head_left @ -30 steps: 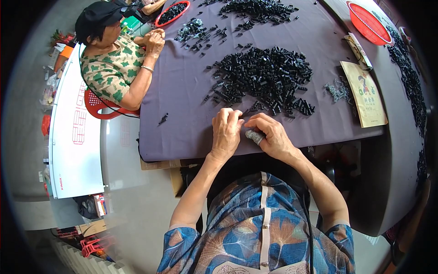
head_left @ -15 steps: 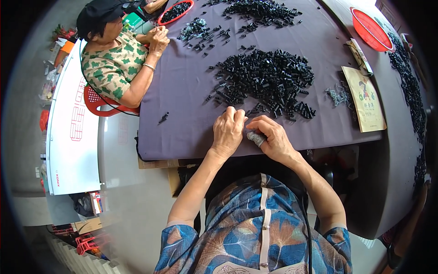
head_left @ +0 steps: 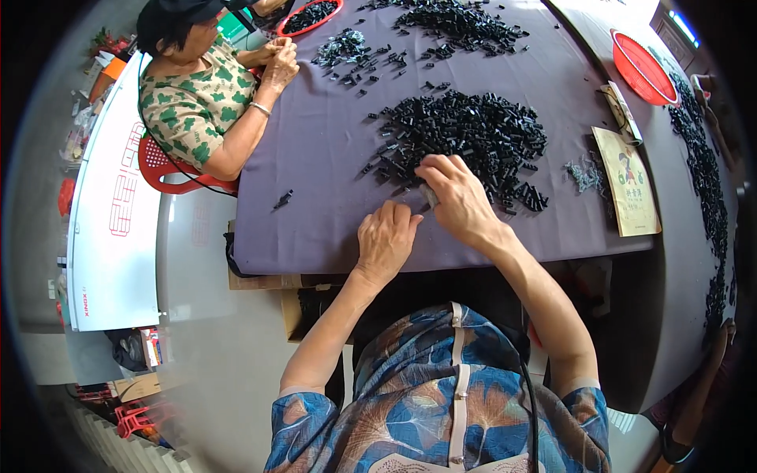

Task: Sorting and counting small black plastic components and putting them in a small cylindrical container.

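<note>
My left hand (head_left: pixel 385 240) rests knuckles-up on the purple tablecloth (head_left: pixel 315 181) near the table's front edge, fingers curled under; I cannot tell whether anything is pinched inside it. My right hand (head_left: pixel 457 197) lies just beside it, reaching forward with the fingers bent down over the near edge of the big heap of small black plastic parts (head_left: pixel 465 134), and a small greyish piece shows under the fingertips, though I cannot tell for sure that I am gripping it. A lone black part (head_left: pixel 282 199) lies well apart to the left on the cloth. To my right, flat on the cloth, sits a yellowish rectangular paper packet (head_left: pixel 627 189) with a coloured picture on it, and just beyond it a narrow pale box (head_left: pixel 620 110). Farther right a round red tray (head_left: pixel 643 69) rests on the table. Another heap of black parts (head_left: pixel 457 20) lies at the far side, with a scattered greyer cluster (head_left: pixel 347 49) to its left. A co-worker in a green patterned shirt (head_left: pixel 193 98) sits at the left corner on a red plastic chair (head_left: pixel 162 165), hands together near a red tray of parts (head_left: pixel 309 16). A long white board with red markings (head_left: pixel 110 197) lies on the floor at left.
</note>
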A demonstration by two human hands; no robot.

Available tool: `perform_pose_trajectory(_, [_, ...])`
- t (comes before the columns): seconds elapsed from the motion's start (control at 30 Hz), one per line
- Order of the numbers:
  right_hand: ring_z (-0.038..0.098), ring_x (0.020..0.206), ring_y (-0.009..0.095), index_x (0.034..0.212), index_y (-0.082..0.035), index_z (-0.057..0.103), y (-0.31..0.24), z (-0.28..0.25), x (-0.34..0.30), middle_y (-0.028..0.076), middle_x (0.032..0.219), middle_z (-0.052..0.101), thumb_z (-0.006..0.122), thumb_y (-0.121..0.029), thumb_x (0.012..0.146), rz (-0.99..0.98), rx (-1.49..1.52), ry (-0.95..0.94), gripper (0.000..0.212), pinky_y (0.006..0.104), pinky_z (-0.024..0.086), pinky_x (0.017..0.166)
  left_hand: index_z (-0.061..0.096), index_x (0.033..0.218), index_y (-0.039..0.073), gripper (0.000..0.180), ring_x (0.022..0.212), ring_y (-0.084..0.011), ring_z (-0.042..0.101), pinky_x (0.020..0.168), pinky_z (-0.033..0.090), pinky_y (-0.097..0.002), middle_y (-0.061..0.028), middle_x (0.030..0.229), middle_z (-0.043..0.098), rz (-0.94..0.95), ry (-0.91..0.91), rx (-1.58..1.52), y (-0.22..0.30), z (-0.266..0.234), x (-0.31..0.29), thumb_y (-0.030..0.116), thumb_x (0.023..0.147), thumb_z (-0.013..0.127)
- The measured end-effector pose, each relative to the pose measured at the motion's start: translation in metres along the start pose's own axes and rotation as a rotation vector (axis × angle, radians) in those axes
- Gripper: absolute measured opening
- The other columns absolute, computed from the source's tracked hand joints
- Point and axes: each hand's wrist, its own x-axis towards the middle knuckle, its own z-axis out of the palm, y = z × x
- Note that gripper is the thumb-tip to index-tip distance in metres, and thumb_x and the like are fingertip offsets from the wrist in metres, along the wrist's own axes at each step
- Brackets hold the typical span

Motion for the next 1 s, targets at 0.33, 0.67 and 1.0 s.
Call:
perform_pose_trajectory(0.33, [0.045,0.125,0.029,0.115,-0.004,0.061,0.018,0.019,-0.003,0.011,0.126,0.055,0.062,-0.014,0.079,-0.217,-0.224,-0.073,0.038,0.0437,0.031,0.106,0.048,0.079,0.007,0.023,0.064,-0.0268,0.060,0.052,0.048,-0.0370,-0.0094,0.077,0.050,-0.047,0.064,0.009,-0.019,0.000,0.005,0.019,0.084,0.066])
perform_pose_trajectory(0.67, [0.045,0.124,0.031,0.115,-0.003,0.061,0.027,0.003,-0.020,0.011,0.125,0.054,0.063,-0.008,0.077,-0.176,-0.181,-0.095,0.038,0.0428,0.033,0.105,0.047,0.078,0.008,0.030,0.060,-0.0255,0.059,0.052,0.048,-0.0367,-0.0070,0.071,0.052,0.005,0.114,0.051,-0.023,-0.008,0.004,0.026,0.081,0.071])
perform_pose_trajectory(1.0, [0.045,0.123,0.033,0.109,-0.004,0.062,0.019,0.001,-0.024,0.012,0.123,0.054,0.062,-0.001,0.070,-0.162,-0.129,-0.024,0.039,0.0440,0.036,0.102,0.046,0.074,0.010,0.032,0.054,-0.0220,0.058,0.049,0.047,-0.0340,-0.0046,0.060,0.051,-0.037,0.048,0.057,-0.023,-0.005,-0.011,0.030,0.085,0.067])
